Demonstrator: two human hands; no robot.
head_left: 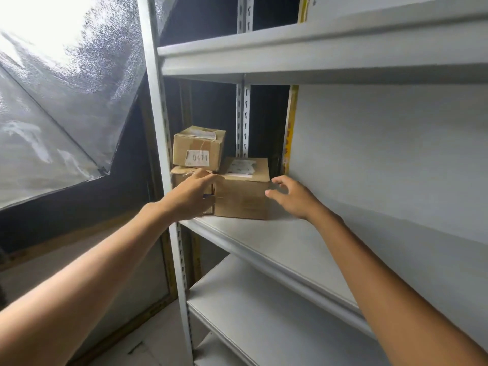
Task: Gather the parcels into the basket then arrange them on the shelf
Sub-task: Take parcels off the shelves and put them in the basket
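Three cardboard parcels sit at the left end of a grey metal shelf [277, 241]. The biggest parcel [243, 194] stands at the front with a white label on top. A smaller parcel [198, 147] marked 0471 rests on a low parcel [182, 173] behind my left hand. My left hand [192, 194] lies with straight fingers against the left side of the biggest parcel. Just off that parcel's right edge, my right hand [293, 196] hovers with fingers spread and holds nothing. No basket is in view.
The shelf runs bare to the right of the parcels. More grey shelves lie above [317, 48] and below [264, 313]. A slotted upright post [163, 143] stands at the left. A plastic-covered window [58, 101] fills the left side.
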